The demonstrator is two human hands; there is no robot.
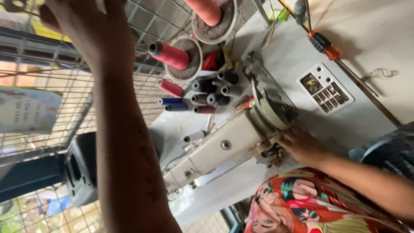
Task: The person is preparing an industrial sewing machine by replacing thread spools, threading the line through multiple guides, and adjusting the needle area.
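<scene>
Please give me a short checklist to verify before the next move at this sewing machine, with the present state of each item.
1. Right hand is at the needle end of the sewing machine: ok.
2. Fingers are away from the needle: cannot tell, the needle is hidden behind the hand.
3. Left hand has a firm hold on something: cannot tell, it is raised against the wire grid and what it grips is cut off.
4. Printed fabric lies flat under the presser foot: cannot tell, it shows only near the lower edge.
5. Screwdriver lies away from the sewing area: ok.
6. Thread cones stand on their holders: ok.
</scene>
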